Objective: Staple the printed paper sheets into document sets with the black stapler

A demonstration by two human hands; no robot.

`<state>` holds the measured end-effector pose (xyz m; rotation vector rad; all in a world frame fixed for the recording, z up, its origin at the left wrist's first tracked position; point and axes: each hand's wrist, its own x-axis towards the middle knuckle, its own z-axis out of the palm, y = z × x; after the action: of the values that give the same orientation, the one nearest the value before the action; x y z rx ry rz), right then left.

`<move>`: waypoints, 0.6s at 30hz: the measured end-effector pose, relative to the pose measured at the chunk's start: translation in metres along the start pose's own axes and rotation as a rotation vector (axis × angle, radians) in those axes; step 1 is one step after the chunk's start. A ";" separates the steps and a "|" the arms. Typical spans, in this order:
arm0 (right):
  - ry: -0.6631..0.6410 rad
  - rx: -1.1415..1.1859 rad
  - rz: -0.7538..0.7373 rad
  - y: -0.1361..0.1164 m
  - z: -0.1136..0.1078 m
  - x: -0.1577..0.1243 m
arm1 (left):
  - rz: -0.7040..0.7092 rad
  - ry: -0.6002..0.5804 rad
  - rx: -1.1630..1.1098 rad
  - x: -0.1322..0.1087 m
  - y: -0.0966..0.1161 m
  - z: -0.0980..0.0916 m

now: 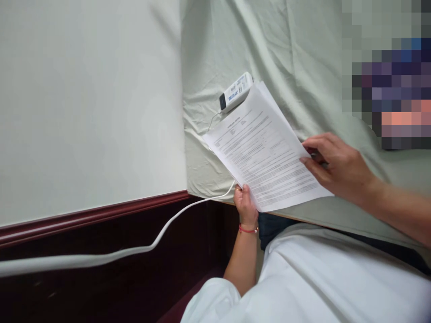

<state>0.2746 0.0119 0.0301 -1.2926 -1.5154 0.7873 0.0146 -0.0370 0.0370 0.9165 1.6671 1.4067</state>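
Observation:
A few printed sheets of paper [256, 152] are tilted above the cloth-covered table, their top page full of small text lines. My left hand [245, 204], with a ring and a red bracelet, grips the lower left edge, thumb on top and the other fingers mostly hidden beneath. At the right edge, my right hand [336, 161] has its thumb and index finger bent on the margin, pinching the sheets there. Just beyond the top of the pages lies a white device [236, 93] with a dark end and a printed label, partly covered by the paper.
A wrinkled pale green cloth [269, 40] covers the table. From under the papers a white cable [161, 233] runs down to the left. A white wall [90, 103] with a dark red wooden rail [94, 211] stands at left. The upper right corner is pixelated.

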 end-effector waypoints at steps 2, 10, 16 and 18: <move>0.026 -0.103 -0.048 0.000 0.000 -0.001 | 0.002 0.007 -0.004 0.000 0.000 0.000; -0.013 -0.228 -0.056 -0.004 -0.004 -0.004 | -0.001 0.007 -0.005 -0.001 0.000 -0.002; -0.046 -0.255 -0.019 -0.010 -0.005 -0.004 | 0.005 0.009 0.021 -0.001 -0.003 -0.003; -0.023 -0.267 -0.058 -0.011 -0.005 -0.005 | 0.008 0.004 0.031 -0.001 -0.004 -0.003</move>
<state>0.2758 0.0037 0.0405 -1.4295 -1.7122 0.5783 0.0118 -0.0395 0.0336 0.9397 1.6941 1.3925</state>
